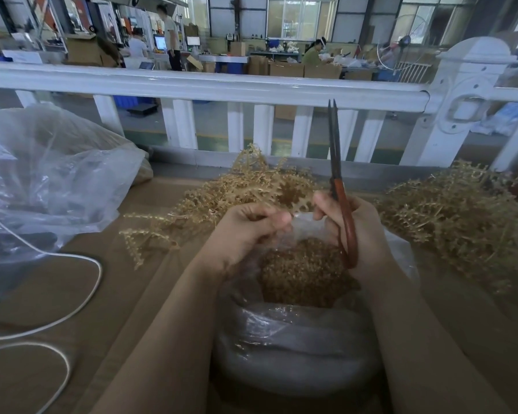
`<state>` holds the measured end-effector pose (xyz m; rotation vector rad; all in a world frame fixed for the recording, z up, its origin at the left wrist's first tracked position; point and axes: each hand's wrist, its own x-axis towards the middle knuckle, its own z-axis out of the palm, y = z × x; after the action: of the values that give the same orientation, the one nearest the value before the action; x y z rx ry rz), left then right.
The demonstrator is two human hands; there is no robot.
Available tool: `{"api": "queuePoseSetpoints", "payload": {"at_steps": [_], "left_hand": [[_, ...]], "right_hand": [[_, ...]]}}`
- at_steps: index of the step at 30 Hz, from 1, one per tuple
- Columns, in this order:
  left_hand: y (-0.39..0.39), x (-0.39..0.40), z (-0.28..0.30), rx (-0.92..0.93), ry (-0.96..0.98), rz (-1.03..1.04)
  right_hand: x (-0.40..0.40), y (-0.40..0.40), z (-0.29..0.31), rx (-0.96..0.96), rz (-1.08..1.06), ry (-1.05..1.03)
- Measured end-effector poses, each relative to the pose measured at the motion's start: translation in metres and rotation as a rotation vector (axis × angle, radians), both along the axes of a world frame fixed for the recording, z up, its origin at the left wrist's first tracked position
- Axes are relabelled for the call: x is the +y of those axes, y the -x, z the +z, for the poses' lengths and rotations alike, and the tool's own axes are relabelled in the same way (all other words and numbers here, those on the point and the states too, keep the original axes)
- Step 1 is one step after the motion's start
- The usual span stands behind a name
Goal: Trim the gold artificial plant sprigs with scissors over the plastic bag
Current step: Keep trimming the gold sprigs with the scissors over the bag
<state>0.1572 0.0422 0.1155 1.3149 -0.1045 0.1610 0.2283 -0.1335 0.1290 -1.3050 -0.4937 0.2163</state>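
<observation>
While the left hand point(248, 225) pinches a gold sprig point(251, 180) near its stem end, the piece fans up and away from the fingers, sitting just above the open mouth of the plastic bag point(296, 348), which already holds a heap of gold offcuts point(302, 270)

Right hand point(362, 231) grips the red-handled scissors point(340, 186), fingers curled round the handles; blades point straight up and look closed or nearly so, not on the sprig yet. Right fingertips meet the left at the stem, apparently helping to set the piece

Doing this step well, as judged from here:
- tip the blades down to the stem before opening them
- cut close beside the left fingertips but clear of them
- keep the cut point over the bag mouth so trimmings drop in, not on the brown table point(102, 309)
- hold the sprig firm so it doesn't twist in the blades

More gold sprigs lie in a pile to the right point(461, 210) and some behind and left of the hands point(150, 234). A large clear bag point(48, 174) sits far left, a white cable point(81, 294) loops across the table, a white railing point(222, 82) runs behind
</observation>
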Motion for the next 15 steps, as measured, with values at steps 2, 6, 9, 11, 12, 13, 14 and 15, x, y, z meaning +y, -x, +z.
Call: {"api": "queuePoseSetpoints", "payload": {"at_steps": [2,6,9,11,12,13,14,15], "left_hand": [[-0.002,-0.001,0.002,0.022,0.089,0.096],[-0.003,-0.009,0.007,0.051,0.244,0.142],[-0.005,-0.011,0.005,0.044,0.214,0.208],[-0.005,-0.01,0.004,0.042,0.181,0.215],[-0.005,-0.009,0.003,0.035,0.145,0.216],[-0.005,-0.009,0.003,0.024,0.116,0.211],[-0.005,-0.01,0.003,0.016,0.109,0.2],[-0.005,-0.011,0.004,0.011,0.124,0.181]], "right_hand": [[-0.003,-0.002,-0.001,-0.02,-0.014,0.056],[0.003,0.001,0.001,-0.06,0.012,0.208],[0.009,0.004,0.003,-0.066,0.067,0.218],[0.01,0.003,0.002,-0.048,0.076,0.226],[0.01,0.002,0.001,-0.044,0.079,0.235],[0.01,0.002,0.001,-0.045,0.08,0.243],[0.011,0.001,0.0,-0.046,0.077,0.246],[0.011,0.001,-0.001,-0.044,0.065,0.247]]}}
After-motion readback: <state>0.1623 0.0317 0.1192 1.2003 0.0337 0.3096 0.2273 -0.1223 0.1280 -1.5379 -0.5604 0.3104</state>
